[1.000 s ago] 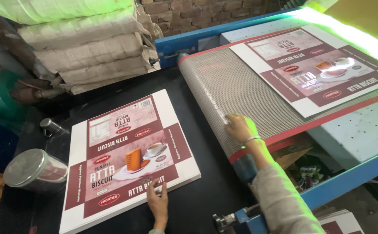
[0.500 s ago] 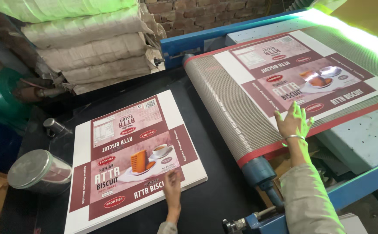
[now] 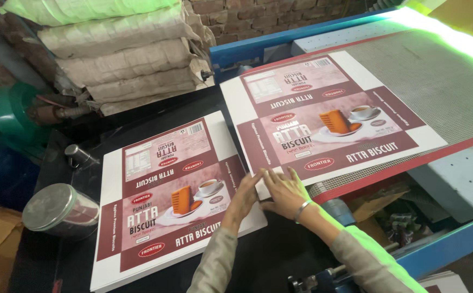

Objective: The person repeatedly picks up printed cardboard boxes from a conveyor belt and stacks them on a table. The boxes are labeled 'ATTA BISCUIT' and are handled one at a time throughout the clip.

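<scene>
The left hand [image 3: 244, 198] rests flat, fingers loosely together, on the right edge of the stack of printed carton sheets [image 3: 166, 195] lying on the dark surface [image 3: 280, 255]. The right hand [image 3: 285, 190] lies just beside it, fingers spread and pressing on the near left corner of a second printed carton sheet [image 3: 328, 119], which sits on the grey mesh conveyor belt [image 3: 437, 81]. Neither hand pinches anything. That sheet's corner overhangs the belt's near edge, close to the stack.

Judging from this, the belt sheet could skew if only one corner is pushed, and its overhanging corner might catch on the stack. A metal tin [image 3: 60, 210] sits by the surface's left edge, near the stack; a shifted pile could knock it.
</scene>
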